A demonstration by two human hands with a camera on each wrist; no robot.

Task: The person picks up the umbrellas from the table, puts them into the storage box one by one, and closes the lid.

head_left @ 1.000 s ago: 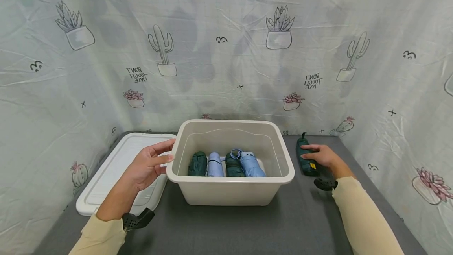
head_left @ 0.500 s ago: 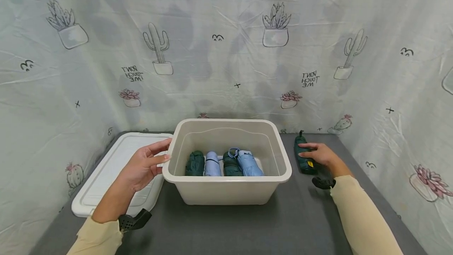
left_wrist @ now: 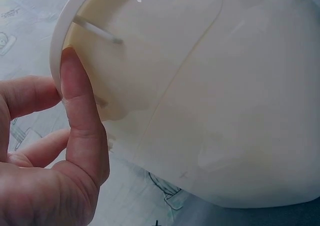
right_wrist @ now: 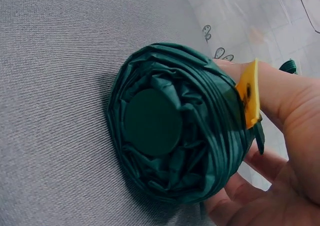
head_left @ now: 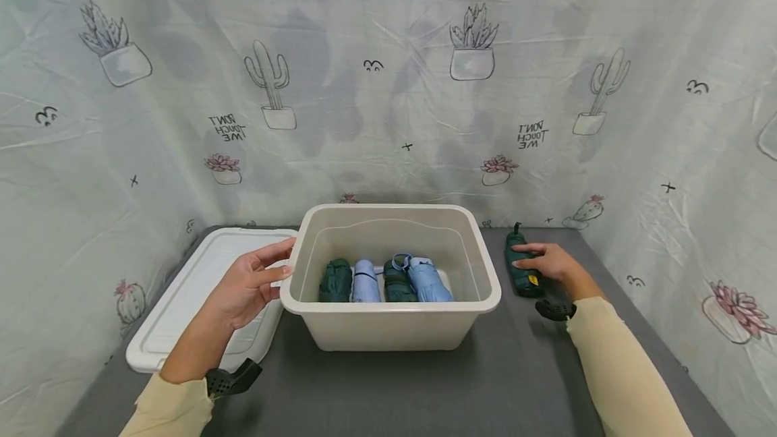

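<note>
A cream plastic storage box point(head_left: 388, 326) stands in the middle of the head view. Inside lie several folded umbrellas side by side: a dark green umbrella point(head_left: 336, 280), a lavender-blue umbrella point(head_left: 366, 282), another dark green umbrella point(head_left: 398, 283) and a light blue umbrella point(head_left: 429, 280) with a loop. My left hand point(head_left: 251, 282) pinches the box's left rim point(left_wrist: 56, 60) between thumb and fingers. To the right of the box, my right hand point(head_left: 551, 265) grips a folded dark green umbrella point(right_wrist: 160, 121) with a yellow tag point(right_wrist: 249, 93); this umbrella lies on the table.
The white lid point(head_left: 200, 288) lies flat on the grey table point(head_left: 388, 390), left of the box and partly behind the left arm. A curtain point(head_left: 340, 100) printed with potted cacti hangs behind the table and along both sides.
The head view has shifted slightly. Both hands keep their holds, and the box and the umbrellas stay where they were.
</note>
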